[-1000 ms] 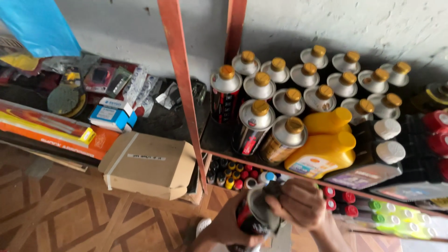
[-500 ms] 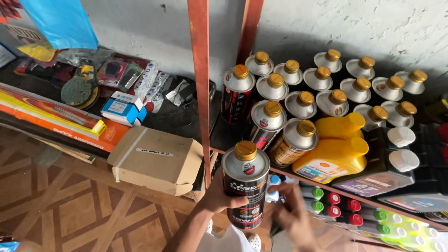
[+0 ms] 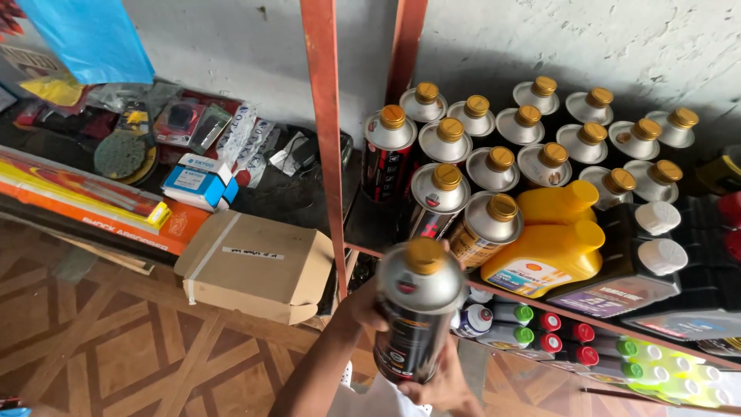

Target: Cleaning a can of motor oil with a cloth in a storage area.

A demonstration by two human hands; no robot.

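Silver can (image 3: 417, 316) with gold screw cap, held upright at 6 o'clock of the frame, slightly blurred, dark label facing the camera. Left hand (image 3: 361, 301) wrapped around the can's upper body from 9 o'clock, fingers closed on the far side, forearm rising from the bottom edge at a slant. Right hand (image 3: 444, 386) cupped under and behind the can's base at 5 o'clock, fingers closed against its lower wall; exact finger placement probably hidden by the can itself.

Metal shelf (image 3: 370, 232) beyond the can at 12 o'clock, carried by an orange upright post (image 3: 328, 139). Rows of matching silver cans (image 3: 532, 147) with gold caps standing upright on it, shoulder to shoulder. Yellow jug (image 3: 552, 247) at 2 o'clock of the held can, just beside the nearest shelf can. Dark oil bottles (image 3: 648, 262) with white caps at 3 o'clock of the jug. Lower tier at 4 o'clock: small bottles (image 3: 556, 332) lying on their sides, caps red and green.

Cardboard box (image 3: 255, 266) at 9 o'clock of the held can, well apart from both hands, resting on a patterned wooden floor (image 3: 93, 355). Blue and white carton (image 3: 199, 181) and long orange boxes (image 3: 85, 201) at 10 o'clock, on a dark surface below a grey wall.
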